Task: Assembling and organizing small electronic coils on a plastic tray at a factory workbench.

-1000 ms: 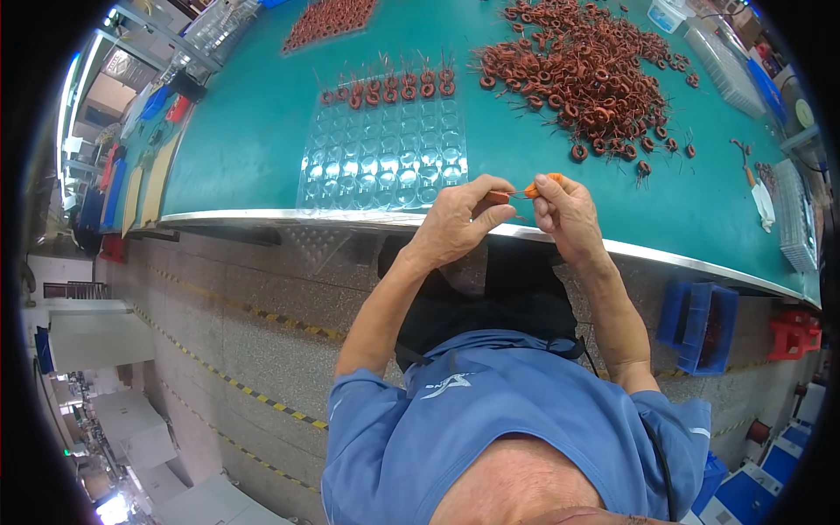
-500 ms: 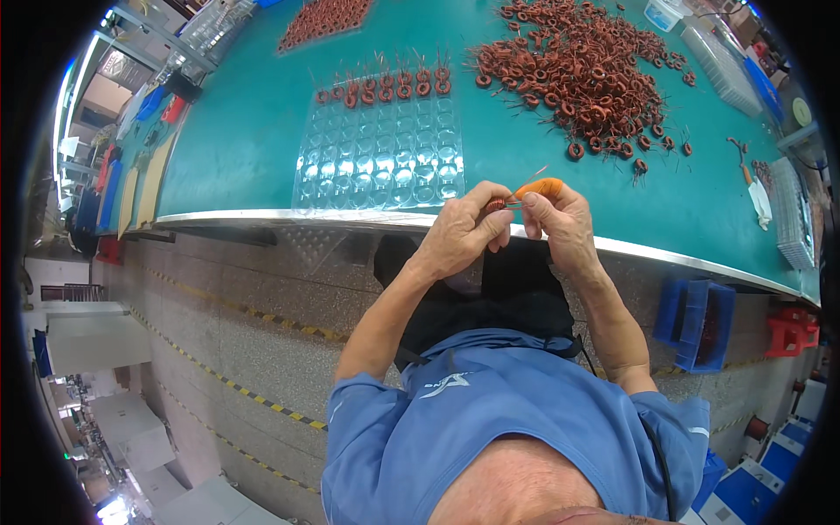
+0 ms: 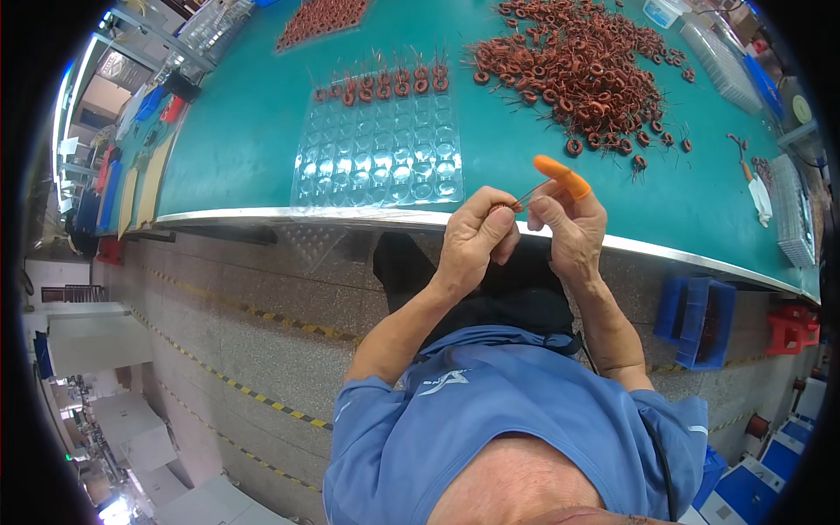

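Pinched between the thumb and fingers of my left hand (image 3: 472,241) is a small copper-wire ring coil (image 3: 500,208), mostly covered by the fingertips. Its thin wire leads (image 3: 528,196) stick out toward my right hand (image 3: 575,238). The thumb and a finger of that hand are closed at the leads, while the index finger, in an orange finger cot (image 3: 564,177), points up and away. Both hands are just over the table's front edge. Beyond them lies a clear plastic tray (image 3: 378,166) with round pockets, its far rows filled with upright coils (image 3: 385,90).
A large heap of loose coils (image 3: 586,79) covers the green table (image 3: 236,149) at the back right. Another filled tray (image 3: 324,22) lies far left. At right are stacked clear trays (image 3: 792,214) and an orange-handled tool (image 3: 747,172). Blue bins (image 3: 704,324) stand below the edge.
My right index finger has lifted off the leads and now points up and left. The left hand has shifted slightly right, still with the coil.
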### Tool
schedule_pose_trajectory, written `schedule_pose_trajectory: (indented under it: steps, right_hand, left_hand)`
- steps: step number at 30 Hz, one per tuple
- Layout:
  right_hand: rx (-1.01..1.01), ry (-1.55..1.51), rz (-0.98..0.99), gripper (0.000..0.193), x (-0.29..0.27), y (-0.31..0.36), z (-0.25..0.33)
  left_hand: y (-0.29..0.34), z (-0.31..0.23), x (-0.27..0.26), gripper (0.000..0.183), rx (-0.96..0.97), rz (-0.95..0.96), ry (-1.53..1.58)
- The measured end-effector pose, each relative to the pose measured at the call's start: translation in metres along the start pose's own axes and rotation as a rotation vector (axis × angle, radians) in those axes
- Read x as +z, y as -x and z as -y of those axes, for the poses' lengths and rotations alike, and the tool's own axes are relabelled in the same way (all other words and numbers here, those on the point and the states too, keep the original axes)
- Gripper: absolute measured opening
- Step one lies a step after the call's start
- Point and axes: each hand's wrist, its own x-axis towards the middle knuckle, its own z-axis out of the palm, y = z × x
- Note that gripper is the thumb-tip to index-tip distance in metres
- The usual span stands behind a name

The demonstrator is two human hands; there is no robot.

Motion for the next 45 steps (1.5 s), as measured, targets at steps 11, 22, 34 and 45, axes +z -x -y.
schedule_pose_trajectory:
  steps: [11, 22, 34, 45]
  right_hand:
    - [0.027, 0.324, -0.205, 0.028, -0.016, -0.011, -0.011]
    - [0.388, -0.016, 0.051, 0.023, -0.014, -0.007, -0.015]
    - [0.538, 0.151, 0.232, 0.027, -0.030, 0.000, -0.020]
    - [0.258, 0.228, -0.015, 0.021, -0.013, -0.018, 0.009]
  left_hand:
    - [-0.026, 0.002, -0.009, 0.017, 0.048, -0.148, -0.287]
    - [-0.025, -0.013, -0.005, 0.024, 0.324, 0.010, -1.099]
    - [-0.021, -0.042, -0.017, 0.025, 0.052, 0.443, -1.192]
    - [-0.025, 0.007, 0.001, 0.020, 0.083, 0.044, 0.069]
